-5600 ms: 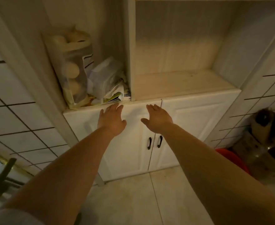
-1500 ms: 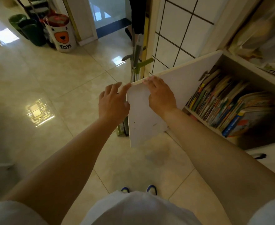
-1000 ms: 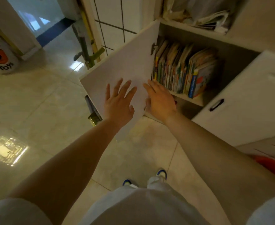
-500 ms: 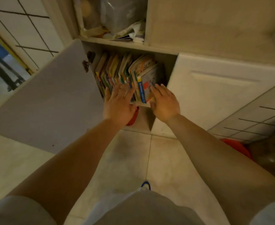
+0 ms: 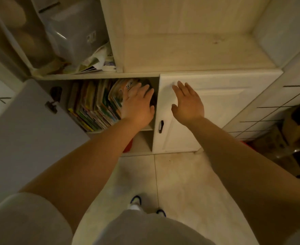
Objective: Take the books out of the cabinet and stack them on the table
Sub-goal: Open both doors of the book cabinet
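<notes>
From the head camera, the row of thin, colourful upright books stood on the upper shelf of the white wooden cabinet, behind its swung-open left door. The left hand, fingers straight, lay flat over the rightmost books, hiding their lower covers. The right hand hovered spread before the closed right door, holding nothing. Titles were too blurred to read.

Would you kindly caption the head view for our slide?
Left hand reaches the colourful upright books behind the open white cabinet door; right hand hovers open before the closed door.
</notes>
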